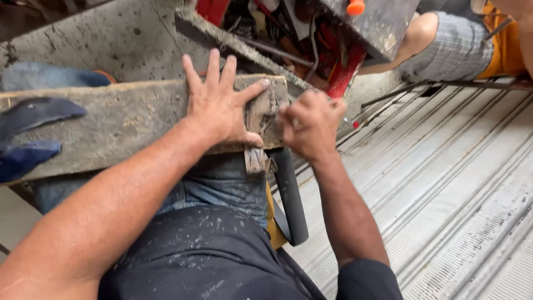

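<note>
L hand (219,105) flat, wide on plank (119,125) end; R hand (311,125) fisted at edge, prob. pinching strap (256,160).

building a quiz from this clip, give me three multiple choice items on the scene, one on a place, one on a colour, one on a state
1. Where does the left hand lie?
A. flat on the wooden plank
B. on the ribbed metal floor
C. inside the red toolbox

2. What colour is the handle that pokes up at the top edge?
A. blue
B. orange
C. white

3. How is the right hand held?
A. flat, fingers spread
B. curled shut at the plank's end
C. hanging free, far from the plank

Answers:
1 A, its palm and spread fingers press on the plank's top face.
2 B, the stub above the toolbox is bright orange.
3 B, its fingers are bunched at the plank's end; what they grip is hidden.
</note>
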